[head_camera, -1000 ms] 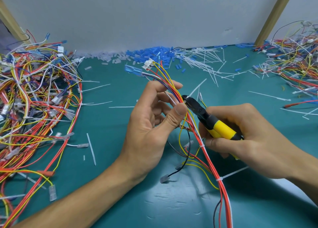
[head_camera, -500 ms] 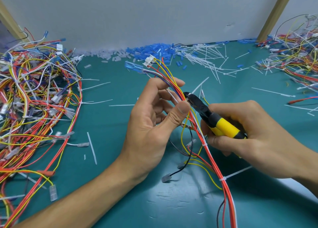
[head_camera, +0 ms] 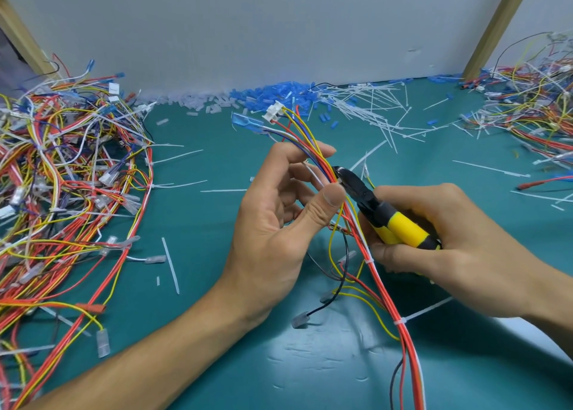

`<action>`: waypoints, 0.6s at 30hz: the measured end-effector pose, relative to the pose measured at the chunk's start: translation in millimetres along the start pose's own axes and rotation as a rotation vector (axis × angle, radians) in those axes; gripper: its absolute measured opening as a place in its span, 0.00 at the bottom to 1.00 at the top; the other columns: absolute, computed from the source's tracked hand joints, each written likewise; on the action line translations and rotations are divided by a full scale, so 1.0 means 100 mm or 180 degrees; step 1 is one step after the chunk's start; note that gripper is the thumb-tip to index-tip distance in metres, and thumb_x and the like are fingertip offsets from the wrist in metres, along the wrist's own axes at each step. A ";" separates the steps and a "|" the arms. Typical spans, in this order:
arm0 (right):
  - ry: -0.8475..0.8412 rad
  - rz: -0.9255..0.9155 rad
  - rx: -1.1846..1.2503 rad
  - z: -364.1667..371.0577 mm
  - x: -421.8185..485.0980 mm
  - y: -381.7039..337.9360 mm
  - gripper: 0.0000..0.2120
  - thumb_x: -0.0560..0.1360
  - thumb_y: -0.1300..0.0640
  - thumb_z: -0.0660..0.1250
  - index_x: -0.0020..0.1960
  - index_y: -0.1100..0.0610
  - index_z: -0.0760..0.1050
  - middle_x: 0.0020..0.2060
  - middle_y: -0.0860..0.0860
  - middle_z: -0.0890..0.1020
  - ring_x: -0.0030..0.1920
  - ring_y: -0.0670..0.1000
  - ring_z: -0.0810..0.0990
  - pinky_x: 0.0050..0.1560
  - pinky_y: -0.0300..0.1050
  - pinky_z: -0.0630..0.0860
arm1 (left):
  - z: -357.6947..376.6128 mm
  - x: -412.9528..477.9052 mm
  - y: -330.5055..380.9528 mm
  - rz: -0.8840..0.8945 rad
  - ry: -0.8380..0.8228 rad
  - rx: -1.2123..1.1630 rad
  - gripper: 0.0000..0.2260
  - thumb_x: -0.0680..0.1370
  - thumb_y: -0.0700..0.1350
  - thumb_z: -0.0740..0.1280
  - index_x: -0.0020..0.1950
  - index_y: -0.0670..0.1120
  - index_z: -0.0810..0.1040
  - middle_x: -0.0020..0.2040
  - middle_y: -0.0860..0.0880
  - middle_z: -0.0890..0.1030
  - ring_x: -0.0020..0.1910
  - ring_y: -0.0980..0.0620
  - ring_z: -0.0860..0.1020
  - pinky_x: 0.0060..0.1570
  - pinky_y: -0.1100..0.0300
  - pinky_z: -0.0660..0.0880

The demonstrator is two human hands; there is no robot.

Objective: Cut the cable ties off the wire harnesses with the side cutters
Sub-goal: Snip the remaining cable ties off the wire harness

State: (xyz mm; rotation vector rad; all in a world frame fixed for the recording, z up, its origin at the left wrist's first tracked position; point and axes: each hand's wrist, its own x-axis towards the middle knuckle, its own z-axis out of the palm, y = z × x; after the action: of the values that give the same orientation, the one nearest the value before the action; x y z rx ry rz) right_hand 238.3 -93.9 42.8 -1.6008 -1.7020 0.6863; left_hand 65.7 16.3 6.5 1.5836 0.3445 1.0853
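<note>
Head view, single frame.

- Left hand (head_camera: 273, 223): thumb and forefinger pinch the wire harness (head_camera: 383, 288) at mid-frame, palm turned toward me, other fingers loosely curled behind the wires.
- Right hand (head_camera: 449, 248): fingers wrapped round the yellow handles of the side cutters (head_camera: 400, 223). The black nose points up-left and meets the bundle just beside the left thumb tip, at a small white cable tie (head_camera: 340, 180). I cannot tell whether the blades have bitten through it.
- The harness runs from a white connector (head_camera: 273, 112) and a blue terminal (head_camera: 242, 121) at the far end, through the pinch, then down to the bottom frame edge. A second tie (head_camera: 367, 260) sits just beside the right fingers; a third tie (head_camera: 400, 321) lower down has its tail sticking out to the right.
- Edges: the white back wall (head_camera: 279, 22) closes the far side of the green worktop (head_camera: 201, 223), with loose blue sleeves (head_camera: 273, 95) and cut ties (head_camera: 372, 106) heaped along it. A left harness pile (head_camera: 62, 177) fills that side to the frame edge; a right harness pile (head_camera: 533, 106) fills the far right corner by a wooden post (head_camera: 496, 25).
- Open room: bare worktop lies between the left pile and the left forearm, and near the bottom frame edge between the forearms, with only stray ties.
</note>
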 end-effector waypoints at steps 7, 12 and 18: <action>-0.0054 0.0107 0.0231 0.00 -0.01 -0.05 0.03 0.70 0.61 0.72 0.42 0.55 0.78 0.30 0.53 0.77 0.28 0.53 0.77 0.31 0.38 0.73 | 0.01 -0.01 0.01 -0.0013 0.0038 -0.0031 0.13 0.79 0.48 0.70 0.62 0.50 0.76 0.44 0.49 0.76 0.38 0.36 0.73 0.36 0.56 0.70; -0.0105 0.0085 0.0197 -0.02 0.00 -0.04 0.05 0.73 0.64 0.73 0.43 0.56 0.78 0.30 0.56 0.77 0.28 0.54 0.77 0.31 0.40 0.73 | 0.00 0.00 0.01 -0.0008 0.0059 -0.0035 0.13 0.78 0.49 0.70 0.62 0.51 0.76 0.44 0.51 0.76 0.38 0.38 0.74 0.36 0.55 0.70; -0.0041 0.0050 0.0112 0.01 -0.01 -0.04 0.04 0.71 0.61 0.71 0.44 0.55 0.79 0.32 0.54 0.79 0.29 0.53 0.78 0.32 0.38 0.74 | -0.01 0.00 0.00 -0.0032 0.0046 -0.0010 0.12 0.79 0.48 0.70 0.62 0.50 0.76 0.44 0.52 0.76 0.38 0.46 0.73 0.36 0.55 0.69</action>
State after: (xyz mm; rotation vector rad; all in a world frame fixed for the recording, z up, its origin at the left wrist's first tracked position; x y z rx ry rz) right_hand 235.3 -94.8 44.9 -1.5900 -1.6791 0.7317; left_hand 64.8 16.7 6.5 1.5705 0.3599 1.0896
